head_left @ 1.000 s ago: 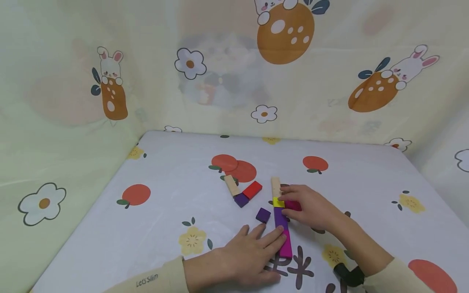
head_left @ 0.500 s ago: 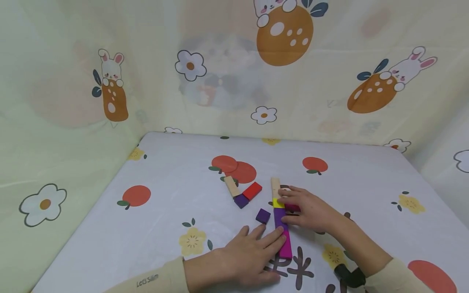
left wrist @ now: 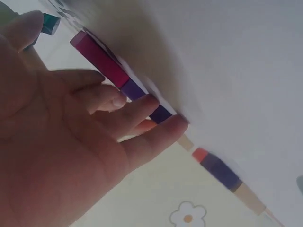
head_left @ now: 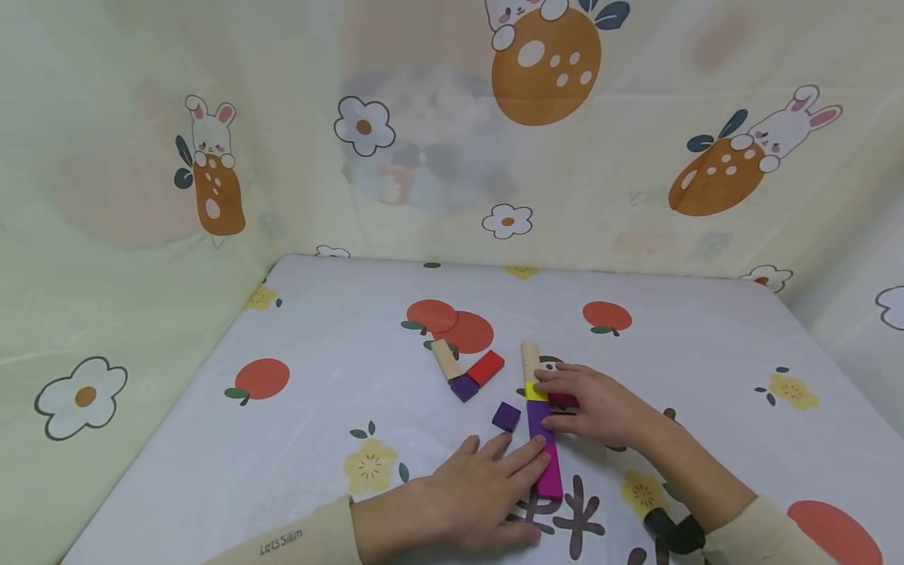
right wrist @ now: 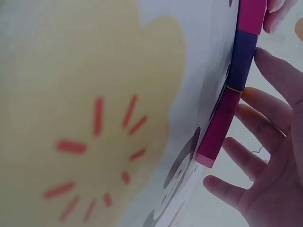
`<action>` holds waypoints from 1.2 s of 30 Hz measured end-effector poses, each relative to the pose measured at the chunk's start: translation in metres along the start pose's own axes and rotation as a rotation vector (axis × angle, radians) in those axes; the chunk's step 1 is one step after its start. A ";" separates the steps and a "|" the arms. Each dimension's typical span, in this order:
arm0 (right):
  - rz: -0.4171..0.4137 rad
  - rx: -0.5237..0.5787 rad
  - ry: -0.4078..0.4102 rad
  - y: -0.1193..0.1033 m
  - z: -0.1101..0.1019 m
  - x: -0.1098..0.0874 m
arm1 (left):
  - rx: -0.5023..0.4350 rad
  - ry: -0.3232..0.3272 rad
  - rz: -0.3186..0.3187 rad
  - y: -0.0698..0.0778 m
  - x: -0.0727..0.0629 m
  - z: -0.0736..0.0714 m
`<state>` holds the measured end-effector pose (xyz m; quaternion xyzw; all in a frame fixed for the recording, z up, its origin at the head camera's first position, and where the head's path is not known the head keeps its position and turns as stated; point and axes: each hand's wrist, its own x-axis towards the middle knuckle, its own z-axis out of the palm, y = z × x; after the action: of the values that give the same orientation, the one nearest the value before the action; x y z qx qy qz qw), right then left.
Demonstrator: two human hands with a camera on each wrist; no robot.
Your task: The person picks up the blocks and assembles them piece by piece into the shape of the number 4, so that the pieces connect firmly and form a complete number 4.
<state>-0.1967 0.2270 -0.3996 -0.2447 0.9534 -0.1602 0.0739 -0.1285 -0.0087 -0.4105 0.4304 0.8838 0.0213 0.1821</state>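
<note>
A row of wooden blocks lies on the table in the head view: a plain wood block (head_left: 530,359) at the far end, then a yellow block (head_left: 537,391), a purple block (head_left: 539,417) and a magenta block (head_left: 550,479). Jutting right from the row beside the yellow block is a crimson block (head_left: 563,401), partly under my right hand (head_left: 599,404). That hand's fingertips rest on the yellow and crimson blocks; its thumb touches the purple one (right wrist: 243,59). My left hand (head_left: 483,490) lies palm down, fingers extended, its fingertips touching the magenta and purple blocks from the left.
A loose purple cube (head_left: 506,417) sits just left of the row. Farther left, a plain block (head_left: 446,360), a red block (head_left: 486,368) and a dark purple block (head_left: 464,388) touch one another. A black object (head_left: 674,532) is by the right wrist.
The right hand's fingers have shifted slightly at the yellow and crimson blocks. The left hand and the blocks look unmoved.
</note>
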 end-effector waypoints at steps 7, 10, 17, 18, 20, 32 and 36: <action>-0.003 0.010 -0.006 0.001 0.000 0.001 | -0.013 0.086 -0.005 -0.003 -0.001 -0.011; -0.008 0.012 -0.003 0.000 -0.001 0.001 | 0.021 0.185 0.006 -0.006 -0.001 -0.016; 0.001 0.030 -0.007 -0.001 -0.001 0.001 | 0.078 0.404 -0.011 -0.022 0.003 -0.036; 0.004 0.031 -0.008 -0.001 -0.001 0.001 | 0.078 0.433 -0.017 -0.025 0.004 -0.039; 0.009 0.033 -0.010 0.000 -0.001 0.002 | 0.082 0.485 -0.035 -0.033 0.006 -0.043; 0.027 0.022 -0.025 0.000 -0.001 0.000 | 0.038 0.538 -0.161 -0.090 0.035 -0.053; 0.020 0.025 -0.024 -0.001 -0.002 0.001 | 0.035 0.465 -0.206 -0.096 0.043 -0.052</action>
<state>-0.1973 0.2260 -0.3973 -0.2360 0.9528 -0.1682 0.0899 -0.2431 -0.0301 -0.3933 0.3248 0.9413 0.0856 -0.0326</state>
